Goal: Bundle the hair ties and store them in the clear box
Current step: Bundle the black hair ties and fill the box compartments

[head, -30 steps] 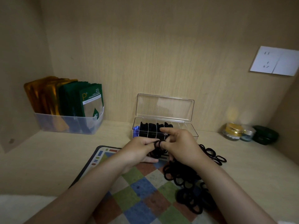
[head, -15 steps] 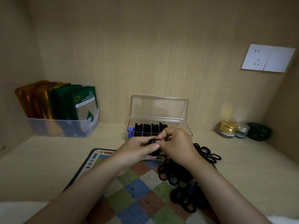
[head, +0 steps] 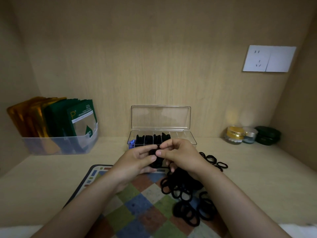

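Observation:
My left hand and my right hand meet just in front of the clear box, both pinching a small bundle of black hair ties between them. The box stands open, lid upright against the back wall, with black bundles in its left compartments and something blue at its left end. A loose pile of black hair ties lies on the mat under and to the right of my right wrist. My fingers hide part of the bundle.
A checkered mat covers the shelf in front of me. A translucent bin of green and gold sachets stands at the left. Small jars and a dark green case sit at the back right. A wall socket is above them.
The hair tie that was stretched open between my fingers is now pressed into a compact bundle. My hands stay together in front of the box. The camera has tilted slightly.

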`<state>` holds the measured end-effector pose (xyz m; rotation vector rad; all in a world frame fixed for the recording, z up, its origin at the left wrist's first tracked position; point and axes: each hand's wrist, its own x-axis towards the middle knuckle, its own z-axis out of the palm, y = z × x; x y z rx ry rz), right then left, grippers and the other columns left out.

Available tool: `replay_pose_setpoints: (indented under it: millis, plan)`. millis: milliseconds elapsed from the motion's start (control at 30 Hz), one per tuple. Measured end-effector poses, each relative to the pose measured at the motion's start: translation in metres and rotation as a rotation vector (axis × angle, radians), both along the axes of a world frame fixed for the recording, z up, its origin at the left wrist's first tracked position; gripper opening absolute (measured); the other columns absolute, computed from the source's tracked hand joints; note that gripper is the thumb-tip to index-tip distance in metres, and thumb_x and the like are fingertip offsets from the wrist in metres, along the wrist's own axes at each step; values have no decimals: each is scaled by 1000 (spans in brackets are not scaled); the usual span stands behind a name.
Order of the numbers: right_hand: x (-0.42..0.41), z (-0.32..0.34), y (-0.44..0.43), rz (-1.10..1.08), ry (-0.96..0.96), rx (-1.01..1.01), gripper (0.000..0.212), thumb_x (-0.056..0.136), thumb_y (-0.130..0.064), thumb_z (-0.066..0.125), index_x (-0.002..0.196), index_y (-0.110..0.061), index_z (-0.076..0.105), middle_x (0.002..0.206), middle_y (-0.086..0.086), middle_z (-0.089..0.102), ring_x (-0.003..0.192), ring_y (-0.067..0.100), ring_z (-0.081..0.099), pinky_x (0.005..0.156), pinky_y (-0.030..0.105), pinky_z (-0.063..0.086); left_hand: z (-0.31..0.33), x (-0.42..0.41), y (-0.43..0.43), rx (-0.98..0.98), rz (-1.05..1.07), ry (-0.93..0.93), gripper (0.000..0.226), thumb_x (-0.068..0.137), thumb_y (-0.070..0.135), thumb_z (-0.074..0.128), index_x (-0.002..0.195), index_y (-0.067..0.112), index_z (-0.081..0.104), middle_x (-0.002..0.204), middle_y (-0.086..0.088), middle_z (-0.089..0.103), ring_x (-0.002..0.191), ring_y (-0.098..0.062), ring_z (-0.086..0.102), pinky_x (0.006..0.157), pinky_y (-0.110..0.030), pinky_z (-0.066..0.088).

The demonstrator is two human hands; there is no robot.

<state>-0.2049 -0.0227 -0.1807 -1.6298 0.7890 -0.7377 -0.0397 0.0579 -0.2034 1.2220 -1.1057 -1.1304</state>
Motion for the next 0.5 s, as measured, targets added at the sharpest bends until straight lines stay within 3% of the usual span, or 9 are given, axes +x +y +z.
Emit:
replay_pose_setpoints:
  millis: [100,233,400,500]
  plan:
    - [-4,3,-1,23,-24,119,33,84,-23,79,112,-9,67,85,8,69,64,16,65,45,27,53,6,-6,-3,-29,78,14,29,92,8,67,120,9,61,111,-16,72,100,-25,73,84,-33,60]
    - [-12,10,-7,45,-41,232,28,88,-25,74,105,-3,74,87,16,71,69,18,69,57,27,59,16,-16,-14,-101,124,-85,24,89,8,70,113,8,71,105,-8,77,97,-21,74,77,-26,60]
    - [-28,14,-23,-100,-83,277,28,84,-29,77,100,-5,75,85,10,73,72,18,69,62,33,60,32,-29,-42,-123,31,-301,32,94,15,65,126,21,68,115,2,73,99,-15,72,75,-24,59]
    - [-33,14,-29,-192,-137,249,18,85,-25,77,85,-7,73,78,9,74,64,17,68,64,33,61,42,-34,-63,-178,19,-514,46,92,17,68,137,25,58,107,8,72,84,-9,68,80,-28,58]
